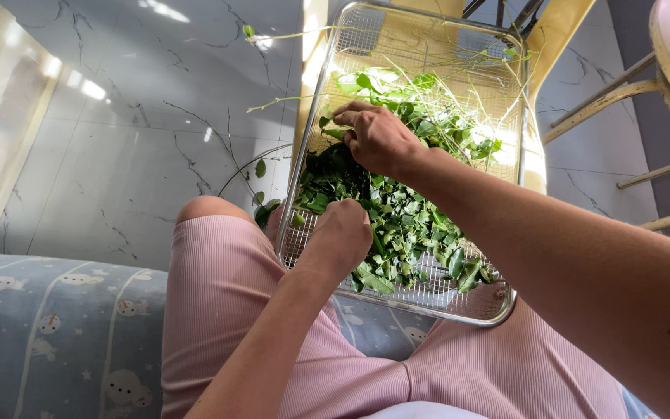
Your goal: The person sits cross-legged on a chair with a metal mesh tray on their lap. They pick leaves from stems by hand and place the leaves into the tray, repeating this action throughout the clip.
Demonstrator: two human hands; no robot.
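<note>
Leaves lie in a long pile under both hands, running away from the person in the wire tray. Right hand, farther out, pinches some leaves. Left hand, nearer, rests curled on top.

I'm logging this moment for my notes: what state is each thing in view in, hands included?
Wire basket: resting on the lap and a yellow chair, part filled.
Green leaves: loose, piled in the basket.
Thin stems: bare, sticking over the far rim.
Left hand: closed, pressed into the leaves at the near side.
Right hand: fingers bent, reaching into the leaves.
Stray leaves: lying on the marble floor.
</note>
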